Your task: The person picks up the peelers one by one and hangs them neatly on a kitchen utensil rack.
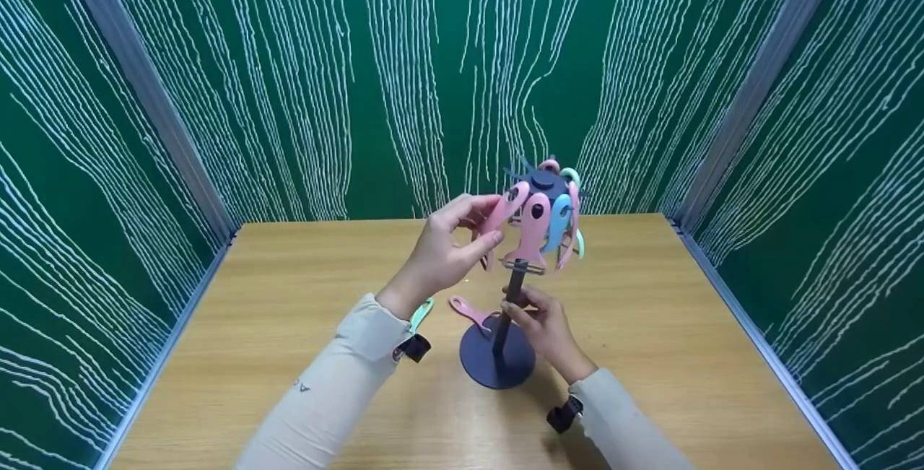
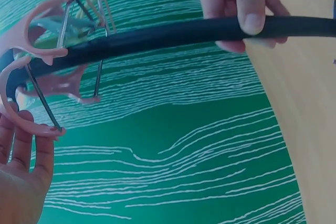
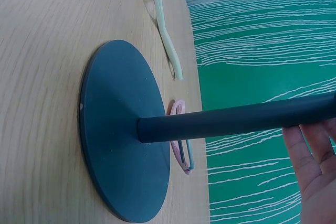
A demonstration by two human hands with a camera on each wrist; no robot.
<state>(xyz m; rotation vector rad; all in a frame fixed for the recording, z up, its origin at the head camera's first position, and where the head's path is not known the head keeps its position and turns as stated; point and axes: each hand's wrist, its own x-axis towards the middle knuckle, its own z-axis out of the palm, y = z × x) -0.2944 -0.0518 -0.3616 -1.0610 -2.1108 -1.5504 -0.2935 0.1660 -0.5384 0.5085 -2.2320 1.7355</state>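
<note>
A dark stand (image 1: 514, 284) with a round base (image 1: 485, 367) and hooks around its top stands on the table. Near the top, my left hand (image 1: 446, 245) pinches a pink Y-shaped peeler (image 1: 499, 214) between thumb and fingers, its handle hole up at the hooks; whether it hangs on a hook, I cannot tell. Other peelers hang around the top, among them a pink one (image 1: 534, 224) in front and a blue one (image 1: 557, 224). Lower down, my right hand (image 1: 545, 324) holds the pole, thumb on one side and fingers behind, as the left wrist view shows.
On the wooden table (image 1: 303, 325), a pink peeler (image 1: 468, 308) lies behind the base, and a green one (image 3: 167, 38) lies farther left, partly hidden by the left wrist in the head view. Green walls with white streaks (image 1: 404, 94) enclose the table's back and sides.
</note>
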